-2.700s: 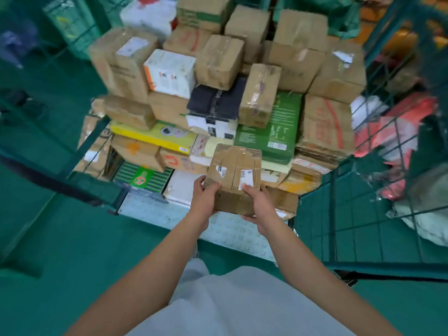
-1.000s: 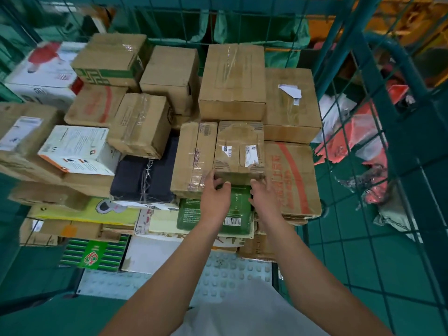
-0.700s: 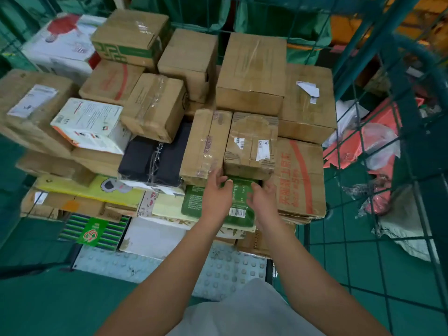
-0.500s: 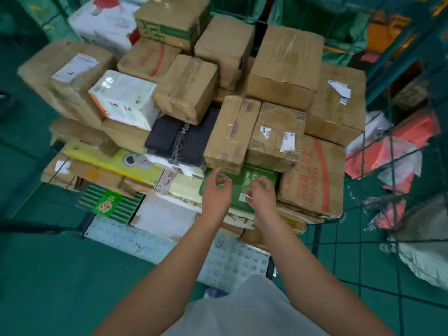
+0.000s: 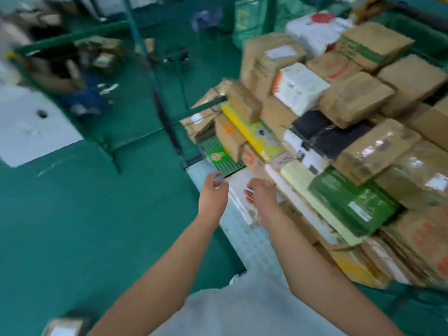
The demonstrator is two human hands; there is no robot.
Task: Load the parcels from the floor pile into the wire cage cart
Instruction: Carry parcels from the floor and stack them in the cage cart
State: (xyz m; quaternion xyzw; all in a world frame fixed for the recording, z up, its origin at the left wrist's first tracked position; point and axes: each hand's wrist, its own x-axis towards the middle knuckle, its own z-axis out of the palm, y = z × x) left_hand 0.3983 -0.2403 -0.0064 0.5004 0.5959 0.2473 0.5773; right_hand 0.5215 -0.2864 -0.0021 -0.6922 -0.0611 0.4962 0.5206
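Turning away from cart stack w/ both hands empty: left hand (image 5: 213, 197) & right hand (image 5: 260, 200) loose, fingers relaxed, holding nothing. Taped brown box (image 5: 412, 175) I was carrying a sec ago now sits in wire cage cart (image 5: 208, 103), beside green pack (image 5: 351, 202). Next: floor pile. Labels too blurred to read.

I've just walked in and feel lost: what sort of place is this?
Probably a parcel sorting depot or warehouse. Taped cardboard boxes with shipping labels are stacked in a wire cage cart, and more parcels lie across the green floor.
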